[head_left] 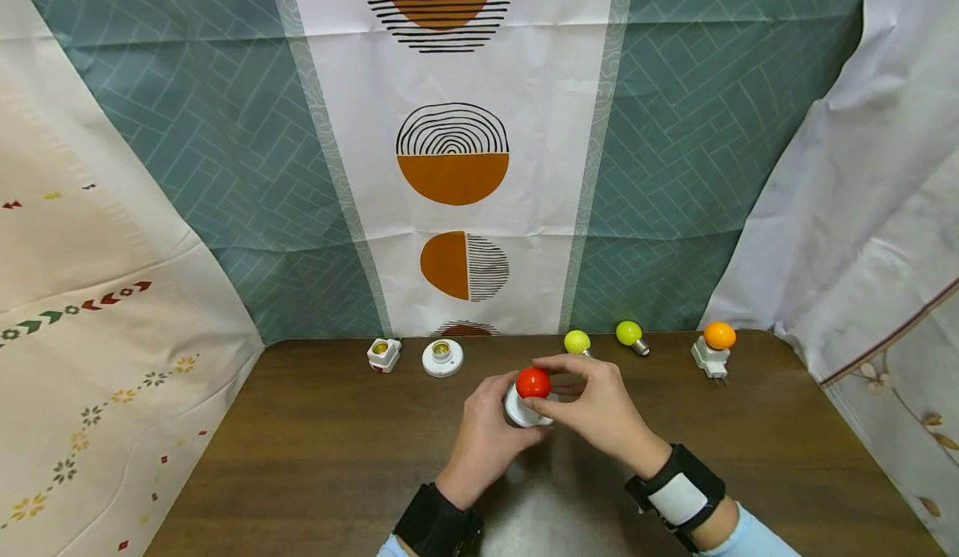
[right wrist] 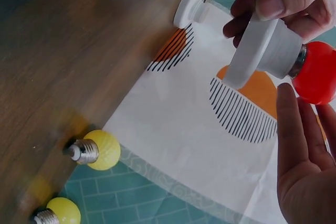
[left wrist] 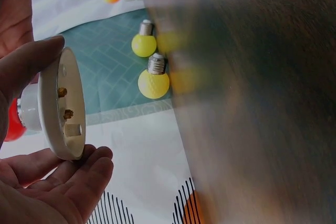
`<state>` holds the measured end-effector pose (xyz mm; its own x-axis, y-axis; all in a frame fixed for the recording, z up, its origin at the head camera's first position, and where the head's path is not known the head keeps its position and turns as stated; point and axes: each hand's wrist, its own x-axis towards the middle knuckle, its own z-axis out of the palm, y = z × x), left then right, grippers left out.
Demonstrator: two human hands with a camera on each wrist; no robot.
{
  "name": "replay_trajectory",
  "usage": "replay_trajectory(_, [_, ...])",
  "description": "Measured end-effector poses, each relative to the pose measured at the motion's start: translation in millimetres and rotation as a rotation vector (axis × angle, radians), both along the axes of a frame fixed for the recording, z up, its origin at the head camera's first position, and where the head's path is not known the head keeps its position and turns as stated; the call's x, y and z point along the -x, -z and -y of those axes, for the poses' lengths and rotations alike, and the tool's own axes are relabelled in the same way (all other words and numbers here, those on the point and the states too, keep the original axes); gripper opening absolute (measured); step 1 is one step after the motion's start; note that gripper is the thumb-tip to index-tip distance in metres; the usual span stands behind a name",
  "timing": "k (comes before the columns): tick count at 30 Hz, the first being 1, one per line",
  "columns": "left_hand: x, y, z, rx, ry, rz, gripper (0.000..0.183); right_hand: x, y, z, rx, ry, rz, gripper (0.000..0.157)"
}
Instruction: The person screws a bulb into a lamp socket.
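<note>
My left hand (head_left: 487, 432) grips a white round lamp holder (left wrist: 50, 114) by its base rim, thumb on one side and fingers on the other. A red bulb (head_left: 534, 382) sits in its socket, with a little of the metal screw base (right wrist: 298, 61) showing. My right hand (head_left: 599, 407) has thumb and index finger on either side of the red bulb. In the right wrist view its fingertips (right wrist: 286, 95) are right at the bulb and socket. The left wrist view shows the holder's hollow underside with brass terminals. Both hands are raised over the table.
Along the brown table's (head_left: 337, 449) back edge stand a square white socket (head_left: 385, 355) and a round white lamp holder (head_left: 442, 358). Two yellow-green bulbs (head_left: 629, 333) lie right of them. An orange bulb (head_left: 719, 335) sits in a white plug socket (head_left: 710, 359) at far right.
</note>
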<state>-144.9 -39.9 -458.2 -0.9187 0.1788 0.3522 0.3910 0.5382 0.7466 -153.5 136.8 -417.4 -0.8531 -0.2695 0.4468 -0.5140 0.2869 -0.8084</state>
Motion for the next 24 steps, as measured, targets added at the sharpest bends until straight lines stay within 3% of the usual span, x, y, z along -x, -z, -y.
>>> replay_trajectory(10, [-1.1, -0.5, 1, 0.002, -0.004, 0.024, 0.068, 0.4, -2.9, -2, -0.055, -0.108, 0.012, 0.052])
replay_trajectory(18, [-1.6, -1.5, 1, -0.004, -0.002, 0.028, 0.070, -13.2, -26.9, 6, -0.013, -0.120, 0.019, 0.046])
replay_trajectory(24, [-1.1, -1.4, 1, 0.001, -0.004, 0.018, 0.071, -1.5, -6.3, 3, -0.004, -0.079, -0.011, 0.042])
